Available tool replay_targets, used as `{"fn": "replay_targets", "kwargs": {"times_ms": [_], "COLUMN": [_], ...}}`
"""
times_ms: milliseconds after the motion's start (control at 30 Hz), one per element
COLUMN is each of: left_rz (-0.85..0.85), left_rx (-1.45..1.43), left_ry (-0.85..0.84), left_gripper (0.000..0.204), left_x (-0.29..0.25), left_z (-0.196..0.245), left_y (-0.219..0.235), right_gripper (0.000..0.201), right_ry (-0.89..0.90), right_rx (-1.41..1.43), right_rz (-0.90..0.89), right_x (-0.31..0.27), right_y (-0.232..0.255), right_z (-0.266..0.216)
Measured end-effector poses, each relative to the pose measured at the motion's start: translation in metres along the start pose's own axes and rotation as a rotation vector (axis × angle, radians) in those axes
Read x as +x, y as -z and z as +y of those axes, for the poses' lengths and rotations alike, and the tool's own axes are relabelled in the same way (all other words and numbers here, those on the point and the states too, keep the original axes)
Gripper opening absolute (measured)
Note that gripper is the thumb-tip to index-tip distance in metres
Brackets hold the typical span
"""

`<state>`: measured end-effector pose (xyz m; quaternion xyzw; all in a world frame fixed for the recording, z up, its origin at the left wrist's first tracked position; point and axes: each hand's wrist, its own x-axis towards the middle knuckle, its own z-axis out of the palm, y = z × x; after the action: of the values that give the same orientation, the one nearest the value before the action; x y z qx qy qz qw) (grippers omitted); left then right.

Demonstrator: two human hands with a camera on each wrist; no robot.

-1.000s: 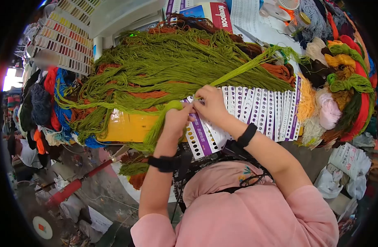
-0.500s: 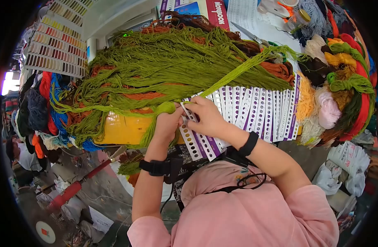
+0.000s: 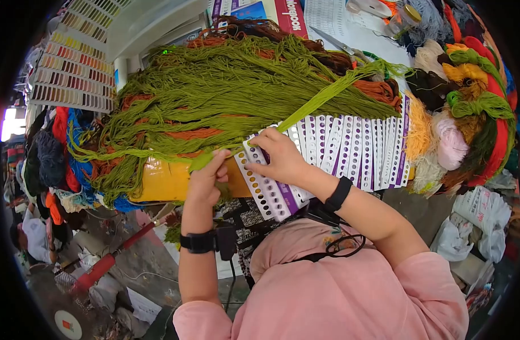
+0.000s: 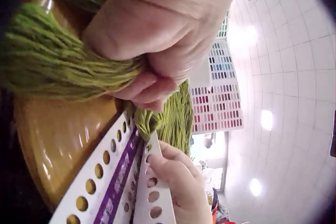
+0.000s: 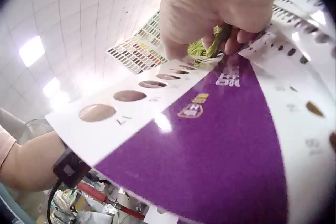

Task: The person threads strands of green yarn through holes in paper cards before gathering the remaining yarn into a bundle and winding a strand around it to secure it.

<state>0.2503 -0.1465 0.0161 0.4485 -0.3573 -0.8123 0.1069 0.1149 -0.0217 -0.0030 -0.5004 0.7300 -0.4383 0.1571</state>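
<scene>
My left hand [image 3: 205, 180] grips a bundle of green yarn [image 4: 68, 61], its fingers curled round the strands in the left wrist view. A short way to the right, my right hand [image 3: 278, 156] pinches a white and purple punched card [image 5: 199, 145] near its upper end. Round holes run down the card's edge, and green yarn shows by its top under the right fingers. Beyond that hand, a lighter green skein [image 3: 322, 97] slants up to the right. More punched cards [image 3: 356, 150] lie fanned out beside the right hand.
A broad heap of green yarn [image 3: 214, 85] with rust-brown strands covers the yellow surface [image 3: 163, 181]. Scissors [image 3: 333, 39] lie behind it on papers. Many-coloured skeins [image 3: 475, 73] are piled at the right, and a colour sample chart [image 3: 73, 73] stands at the back left.
My left hand has moved left and toward me, away from the right hand. The punched card now shows more fully between the hands. The right hand stays near the same spot.
</scene>
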Motion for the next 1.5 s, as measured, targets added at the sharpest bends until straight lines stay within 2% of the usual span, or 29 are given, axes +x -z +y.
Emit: {"fn": "replay_targets", "kwargs": {"times_ms": [67,100,200,300,333,367,400,433,467,500,533,600,633,667,733,800,867,933,1000,1067,1133,1167,1200,1267,1300,1367,1400,1467,1500], "left_rz": [-0.189,-0.277,-0.449,-0.314,-0.27,-0.077,0.003,0.085,0.155,0.078,0.15,0.315,0.29,0.286,0.278,0.221,0.348,0.357,0.264,0.249,0.064,0.023,-0.019,-0.22,-0.2,-0.168,-0.252,-0.423,-0.414], "left_rx": [-0.259,-0.391,-0.022,0.582,0.771,0.543,0.522,0.502,0.395,0.456,0.435,0.145,0.15,0.072,-0.058,-0.395,-0.077,0.029,-0.075,0.056,0.108,0.037,-0.034,-0.118,-0.159,-0.228,-0.186,-0.092,-0.155], "left_ry": [0.051,0.075,0.079,-0.058,-0.11,-0.057,-0.024,0.007,0.002,0.091,0.037,-0.016,-0.126,-0.185,-0.27,-0.355,-0.561,-0.605,-0.481,-0.353,-0.282,-0.253,-0.226,-0.254,-0.24,-0.208,-0.206,-0.195,-0.182], "left_gripper": [0.019,0.02,0.021,0.022,0.022,0.022,0.023,0.024,0.028,0.026,0.022,0.017,0.017,0.016,0.016,0.015,0.016,0.019,0.024,0.023,0.032,0.038,0.043,0.049,0.052,0.058,0.059,0.062,0.058], "left_x": [-0.016,-0.021,-0.012,0.016,0.019,0.008,-0.002,-0.012,-0.022,-0.03,-0.043,-0.058,-0.074,-0.081,-0.092,-0.082,-0.075,-0.08,-0.1,-0.123,-0.124,-0.127,-0.128,-0.123,-0.121,-0.119,-0.118,-0.116,-0.119], "left_z": [0.014,0.018,0.018,-0.007,-0.01,-0.004,0.009,0.023,0.031,0.047,0.062,0.089,0.108,0.126,0.156,0.179,0.188,0.189,0.159,0.103,0.051,0.034,0.022,0.004,-0.003,-0.012,-0.015,-0.019,-0.016], "left_y": [-0.003,-0.002,-0.017,-0.023,-0.026,-0.025,-0.019,-0.009,0.003,0.035,0.051,0.118,0.131,0.151,0.165,0.191,0.249,0.256,0.204,0.085,0.052,0.029,0.008,-0.012,-0.024,-0.042,-0.042,-0.042,-0.045], "right_gripper": [0.022,0.02,0.017,0.02,0.023,0.026,0.029,0.039,0.04,0.041,0.043,0.043,0.043,0.042,0.041,0.041,0.04,0.041,0.041,0.041,0.041,0.03,0.025,0.016,0.01,0.008,0.007,0.007,0.007], "right_ry": [0.029,-0.052,-0.261,-0.381,-0.247,-0.12,0.002,-0.119,-0.138,-0.154,-0.167,-0.154,-0.138,-0.118,-0.152,-0.152,-0.128,-0.127,-0.125,-0.07,-0.05,0.015,-0.052,-0.197,-0.34,-0.517,-0.604,-0.594,-0.601], "right_rx": [-0.004,0.108,0.411,0.554,0.368,0.183,-0.001,-0.057,-0.119,-0.18,-0.24,-0.246,-0.257,-0.269,-0.24,-0.238,-0.269,-0.278,-0.275,-0.196,-0.035,-0.039,0.106,0.392,0.596,0.936,1.109,1.193,1.252], "right_rz": [0.087,0.053,-0.009,0.026,0.053,0.079,0.102,-0.028,-0.035,-0.042,-0.05,-0.043,-0.025,-0.01,-0.022,-0.015,0.017,-0.003,-0.03,0.017,0.05,0.099,0.032,-0.102,-0.127,-0.297,-0.377,-0.354,-0.314], "right_x": [0.001,0.001,0.004,0.004,0.005,0.004,0.003,0.003,0.004,0.005,0.006,0.005,0.004,0.004,0.007,0.01,0.008,0.009,0.007,0.002,-0.004,-0.009,-0.015,-0.026,-0.031,-0.033,-0.035,-0.04,-0.043], "right_y": [-0.005,-0.004,0.0,0.0,-0.001,-0.004,-0.007,-0.008,-0.008,-0.008,-0.009,-0.012,-0.012,-0.012,-0.012,-0.014,-0.017,-0.015,-0.016,-0.017,-0.012,-0.009,-0.002,0.014,0.016,0.035,0.041,0.042,0.042], "right_z": [0.005,0.007,0.006,0.012,0.011,0.01,0.008,-0.001,-0.005,-0.009,-0.01,-0.008,-0.008,-0.008,-0.01,-0.012,-0.01,-0.01,-0.01,-0.007,-0.007,-0.009,-0.017,-0.042,-0.055,-0.086,-0.096,-0.1,-0.098]}}
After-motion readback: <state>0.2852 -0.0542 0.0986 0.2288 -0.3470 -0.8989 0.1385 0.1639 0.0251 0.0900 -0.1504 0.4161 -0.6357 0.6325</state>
